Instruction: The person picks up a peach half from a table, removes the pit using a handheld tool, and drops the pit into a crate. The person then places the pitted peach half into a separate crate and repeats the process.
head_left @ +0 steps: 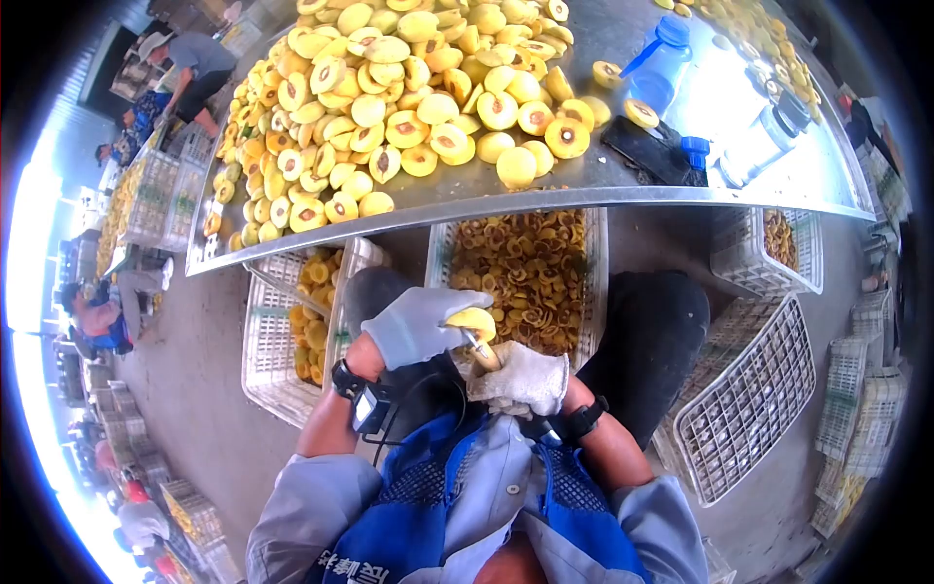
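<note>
My left hand (416,326), in a light grey glove, is closed around a yellow peach half (472,322). My right hand (523,381), in a worn white glove, grips a small pitting knife by its wooden handle (484,356). The knife's short metal end meets the underside of the peach half; the exact shape of the blade is hidden. Both hands are over my lap, just in front of a white crate (600,282) filled with brownish-yellow fruit scraps (530,263). A large heap of halved peaches (389,107), many with brown centres showing, lies on the metal table beyond.
The metal table's edge (525,201) runs across in front of me. On it are a blue bottle (664,68), a clear bottle (764,141) and a dark object (652,151). Crates with fruit (282,350) stand left; a tilted crate (744,399) is right. Other people work at far left.
</note>
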The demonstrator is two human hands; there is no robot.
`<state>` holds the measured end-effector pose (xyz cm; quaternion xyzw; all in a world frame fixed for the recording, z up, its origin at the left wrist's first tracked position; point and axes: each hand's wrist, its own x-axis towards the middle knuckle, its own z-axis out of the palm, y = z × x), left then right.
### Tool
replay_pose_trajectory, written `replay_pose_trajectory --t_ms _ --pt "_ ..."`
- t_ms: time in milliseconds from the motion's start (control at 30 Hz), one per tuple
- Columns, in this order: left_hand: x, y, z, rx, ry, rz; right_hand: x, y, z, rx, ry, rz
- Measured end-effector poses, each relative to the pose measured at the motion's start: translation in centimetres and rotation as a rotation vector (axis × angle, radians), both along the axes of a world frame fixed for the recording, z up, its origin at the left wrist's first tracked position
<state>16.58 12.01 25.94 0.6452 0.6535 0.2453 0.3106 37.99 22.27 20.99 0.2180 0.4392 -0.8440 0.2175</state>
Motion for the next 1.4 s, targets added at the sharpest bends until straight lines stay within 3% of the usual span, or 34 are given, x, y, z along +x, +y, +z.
replay_pose_trajectory --t_ms 233,333,433,567,633,767,867,967,1100,1200,1300,1400 --pt "0.1 -1.5 0.7 -0.181 -0.405 0.166 0.1 -0.5 -0.2 -0.169 0.075 0.009" --pt "0.1 -1.9 1.4 -0.366 -0.569 0.259 0.0 -0.5 0.1 -0.177 0.101 0.041" --pt "0.3 -2.4 0.1 -0.222 -0.492 0.197 -0.1 -0.2 0.7 -0.213 0.096 0.086" --pt "-0.5 -3.9 -1.5 -0.144 -1.028 0.402 0.4 -0.2 0.7 -0.169 0.218 -0.022" --pt "-2.7 -5.5 -1.5 0.083 -1.045 0.463 0.5 0.3 1.3 -0.15 0.251 -0.103" --pt "-7.9 -7.9 2.0 0.102 -0.177 0.946 0.1 0.1 0.7 -0.066 0.217 -0.188" --pt "-13.2 -9.9 2.7 -0.261 0.517 0.848 -0.3 0.3 0.6 0.006 0.175 -0.142" --pt "-13.4 -7.8 3.6 -0.284 0.781 0.889 -0.7 0.1 0.4 0.023 0.135 -0.129" --pt "-18.0 -3.7 -1.0 -0.066 0.757 0.735 -1.0 -0.5 -0.5 0.099 0.115 -0.149" --pt "-20.9 -0.2 -3.3 -0.087 0.684 0.725 -1.1 -0.3 -0.6 0.103 0.063 -0.136" --pt "-22.7 1.7 -3.2 -0.346 0.573 0.66 -1.2 -0.2 -0.8 0.078 0.02 -0.16" --pt "-23.0 1.9 -3.3 -0.309 0.568 0.594 -1.4 -0.2 -0.3 0.14 0.039 -0.193"
